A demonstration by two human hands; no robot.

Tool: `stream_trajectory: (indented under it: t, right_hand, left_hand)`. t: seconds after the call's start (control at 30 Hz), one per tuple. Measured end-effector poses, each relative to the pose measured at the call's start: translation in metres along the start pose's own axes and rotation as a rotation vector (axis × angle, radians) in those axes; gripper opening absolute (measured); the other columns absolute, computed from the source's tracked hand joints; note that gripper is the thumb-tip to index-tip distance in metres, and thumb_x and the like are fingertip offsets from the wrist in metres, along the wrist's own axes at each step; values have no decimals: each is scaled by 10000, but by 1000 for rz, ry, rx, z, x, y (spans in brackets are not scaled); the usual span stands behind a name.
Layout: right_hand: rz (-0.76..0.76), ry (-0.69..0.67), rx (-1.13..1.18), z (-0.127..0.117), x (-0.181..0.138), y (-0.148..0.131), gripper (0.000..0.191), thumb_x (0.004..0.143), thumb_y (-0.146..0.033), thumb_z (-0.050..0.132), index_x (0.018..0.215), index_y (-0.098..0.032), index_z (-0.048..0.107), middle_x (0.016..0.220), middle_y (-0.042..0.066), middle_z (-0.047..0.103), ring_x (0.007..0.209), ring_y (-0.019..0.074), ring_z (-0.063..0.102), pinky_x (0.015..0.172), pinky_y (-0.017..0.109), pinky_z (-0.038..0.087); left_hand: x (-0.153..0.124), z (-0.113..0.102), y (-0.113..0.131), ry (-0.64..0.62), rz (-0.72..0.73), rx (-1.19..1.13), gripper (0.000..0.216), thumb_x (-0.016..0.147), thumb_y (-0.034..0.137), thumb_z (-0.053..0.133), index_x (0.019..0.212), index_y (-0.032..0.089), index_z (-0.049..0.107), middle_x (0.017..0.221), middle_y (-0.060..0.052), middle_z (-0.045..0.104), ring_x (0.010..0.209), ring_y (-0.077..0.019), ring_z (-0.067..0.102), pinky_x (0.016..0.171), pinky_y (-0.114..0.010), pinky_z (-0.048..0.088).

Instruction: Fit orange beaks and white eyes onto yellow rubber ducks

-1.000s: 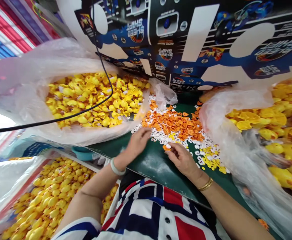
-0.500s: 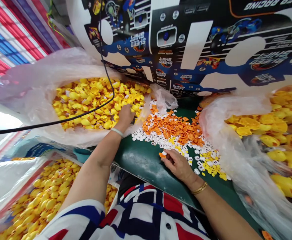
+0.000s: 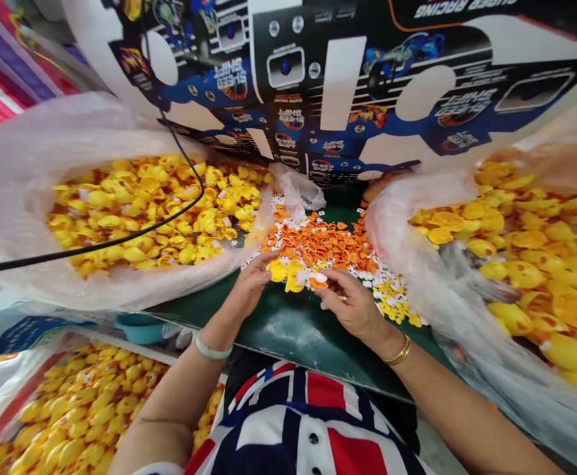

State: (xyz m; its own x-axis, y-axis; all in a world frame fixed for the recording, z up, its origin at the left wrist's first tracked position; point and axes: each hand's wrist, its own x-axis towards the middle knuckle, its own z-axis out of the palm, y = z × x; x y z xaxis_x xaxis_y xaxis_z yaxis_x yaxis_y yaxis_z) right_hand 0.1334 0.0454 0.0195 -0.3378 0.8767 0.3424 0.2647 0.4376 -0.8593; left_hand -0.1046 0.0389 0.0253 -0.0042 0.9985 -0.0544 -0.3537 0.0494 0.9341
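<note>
My left hand [image 3: 249, 285] is over the front of the green mat and holds yellow rubber ducks [image 3: 282, 273] at its fingertips. My right hand [image 3: 350, 302] pinches a small orange beak [image 3: 316, 282], with a white piece beside it. Right in front of both hands lies a heap of orange beaks [image 3: 318, 244] mixed with white eye pieces [image 3: 386, 280] and small yellow pieces [image 3: 394, 302]. A clear plastic bag of yellow ducks [image 3: 134, 211] lies to my left, and another [image 3: 520, 251] lies to my right.
A green mat [image 3: 288, 323] lies under the heap. A printed cardboard sheet [image 3: 318, 86] stands behind it. A black cable [image 3: 120, 241] crosses the left bag. Below left are a teal bowl [image 3: 140, 328] and a box of yellow ducks [image 3: 80, 415].
My left hand has come out of the left bag and now holds yellow ducks over the mat. My right hand has moved up the mat with the beak. The view has turned slightly.
</note>
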Motion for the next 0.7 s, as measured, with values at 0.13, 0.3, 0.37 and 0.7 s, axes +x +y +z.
stream_trajectory:
  t: [0.13, 0.3, 0.37, 0.7]
  right_hand:
    - [122, -79, 47, 2, -3, -6, 299, 898, -382, 613, 1147, -218, 633, 929, 54, 639, 692, 140, 628, 620, 286, 564]
    - [340, -223, 290, 16, -15, -7, 276, 878, -391, 619, 1103, -232, 622, 755, -15, 621, 571, 113, 611, 557, 259, 555]
    - [393, -284, 335, 18, -18, -9, 275, 874, -398, 620, 1084, -221, 629, 720, -27, 614, 556, 107, 606, 559, 252, 548]
    - [-171, -326, -420, -34, 8, -15, 241, 944, -309, 546, 1130, -171, 614, 915, 68, 675, 779, 170, 616, 697, 302, 496]
  left_hand:
    - [2, 36, -26, 57, -59, -183, 363, 724, 381, 689, 1036, 196, 708, 1018, -66, 723, 980, -251, 663, 827, -342, 508]
    - [-5, 58, -43, 125, -176, -194, 570, 818, 593, 598, 1228, 199, 626, 1036, -76, 712, 934, -237, 669, 758, -335, 525]
    - [-12, 58, -47, 96, -191, -179, 658, 806, 628, 619, 1296, 192, 572, 1035, -85, 710, 916, -228, 669, 759, -330, 522]
    - [-16, 47, -49, 21, -271, 20, 491, 791, 623, 648, 965, 164, 625, 714, -35, 683, 645, -199, 649, 581, -282, 465]
